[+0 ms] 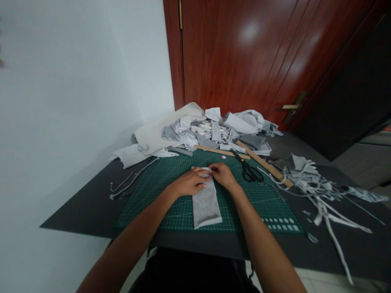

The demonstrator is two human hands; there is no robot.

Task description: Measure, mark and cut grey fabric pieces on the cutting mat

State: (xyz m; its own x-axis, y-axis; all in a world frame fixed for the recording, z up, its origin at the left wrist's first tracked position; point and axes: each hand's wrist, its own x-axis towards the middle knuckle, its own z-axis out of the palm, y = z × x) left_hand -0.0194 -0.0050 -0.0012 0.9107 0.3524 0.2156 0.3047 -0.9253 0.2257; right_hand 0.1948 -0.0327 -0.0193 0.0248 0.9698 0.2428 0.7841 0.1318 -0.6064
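A grey rectangular piece of fabric (207, 207) lies lengthwise toward me on a green cutting mat (171, 211), its near end showing a pale edge. Across its upper part rests my left hand (191, 182), fingers stretched out and pressing on the cloth. My right hand (222, 175) is at the fabric's far right corner, thumb and fingers pinched together on the edge. A small dark spot shows at those fingertips; I cannot make out what it is. Black-handled scissors (252, 173) lie to the right of my right hand.
Heaped grey and white fabric (186, 130) fills the table's back. Two wooden rulers, one flat (221, 151) and one slanting (265, 165), lie before it. Cut strips (324, 203) tangle at right, some over the front edge. A pink bit (224, 157) sits on the mat.
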